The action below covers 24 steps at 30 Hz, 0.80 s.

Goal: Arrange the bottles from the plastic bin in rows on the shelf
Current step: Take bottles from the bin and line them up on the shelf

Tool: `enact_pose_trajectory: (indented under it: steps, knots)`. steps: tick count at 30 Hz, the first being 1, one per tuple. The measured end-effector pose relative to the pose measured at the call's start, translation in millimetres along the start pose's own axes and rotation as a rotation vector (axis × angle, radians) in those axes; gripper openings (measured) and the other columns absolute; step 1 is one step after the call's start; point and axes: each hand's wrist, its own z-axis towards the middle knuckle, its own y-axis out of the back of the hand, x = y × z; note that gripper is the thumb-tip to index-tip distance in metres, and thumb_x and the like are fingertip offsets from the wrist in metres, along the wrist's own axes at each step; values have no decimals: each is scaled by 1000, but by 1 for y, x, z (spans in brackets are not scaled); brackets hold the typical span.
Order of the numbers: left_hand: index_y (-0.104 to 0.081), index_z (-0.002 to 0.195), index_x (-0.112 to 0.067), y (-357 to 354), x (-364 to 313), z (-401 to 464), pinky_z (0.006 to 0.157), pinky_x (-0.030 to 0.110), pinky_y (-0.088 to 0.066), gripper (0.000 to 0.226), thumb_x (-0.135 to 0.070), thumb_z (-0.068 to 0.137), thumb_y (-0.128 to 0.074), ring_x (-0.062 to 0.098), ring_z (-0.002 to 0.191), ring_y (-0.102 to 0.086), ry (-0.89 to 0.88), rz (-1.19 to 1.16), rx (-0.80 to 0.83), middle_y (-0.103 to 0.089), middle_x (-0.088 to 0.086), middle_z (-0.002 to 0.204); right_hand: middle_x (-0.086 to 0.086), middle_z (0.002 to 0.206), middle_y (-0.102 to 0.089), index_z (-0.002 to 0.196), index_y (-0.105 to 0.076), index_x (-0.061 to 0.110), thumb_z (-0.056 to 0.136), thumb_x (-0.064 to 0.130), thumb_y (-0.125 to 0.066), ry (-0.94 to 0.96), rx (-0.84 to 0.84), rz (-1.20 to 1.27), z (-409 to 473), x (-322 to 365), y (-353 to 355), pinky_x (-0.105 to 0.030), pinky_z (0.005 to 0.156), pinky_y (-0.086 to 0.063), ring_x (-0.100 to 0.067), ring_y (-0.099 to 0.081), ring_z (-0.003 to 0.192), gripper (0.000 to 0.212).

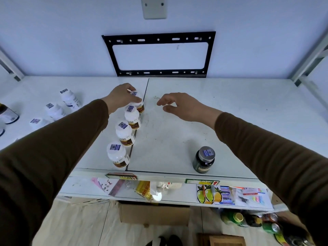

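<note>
Several white bottles with brown labels stand in a front-to-back row along the seam of the white shelf (230, 107). My left hand (120, 96) grips the cap of the rearmost white bottle (139, 103), which stands on the shelf. In front of it stand the second white bottle (132, 117), the third white bottle (124, 133) and the front white bottle (117, 155). My right hand (179, 106) hovers over the shelf to the right, fingers loosely curled and holding nothing. A dark bottle with a grey cap (204, 159) stands alone near the front edge.
More white bottles (70, 99) and a dark bottle (8, 113) stand at the shelf's left. A black metal bracket (159, 54) hangs on the back wall. The lower shelf (79, 187) holds packets. Cardboard boxes (154, 215) and drink bottles (248, 220) sit on the floor.
</note>
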Motion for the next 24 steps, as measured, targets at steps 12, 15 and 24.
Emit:
enact_pose_trajectory:
  steps: [12, 15, 24]
  knots:
    - [-49, 141, -27, 44, -10, -77, 101, 27, -34, 55, -37, 91, -68, 20, 135, -44, -290, 170, -197, -46, -2, 150, 2, 134, -55, 133, -53, 23, 96, 30, -58, 1, -27, -121, -15, 34, 8, -23, 89, -36, -15, -52, 120, 37]
    - [-45, 145, -29, 52, -10, -114, 99, 29, -35, 57, -36, 93, -67, 24, 126, -50, -352, 254, -207, -44, -1, 152, 1, 136, -51, 133, -52, 25, 95, 32, -60, 4, -39, -144, -33, 55, 9, -26, 92, -38, -17, -49, 122, 40]
    - [-48, 144, -26, 51, 15, -237, 106, 25, -28, 55, -32, 93, -67, 15, 136, -41, -522, 246, -190, -46, -4, 149, -2, 137, -48, 135, -51, 25, 92, 32, -63, -4, -186, -218, -127, 116, -23, -29, 94, -36, -20, -45, 125, 45]
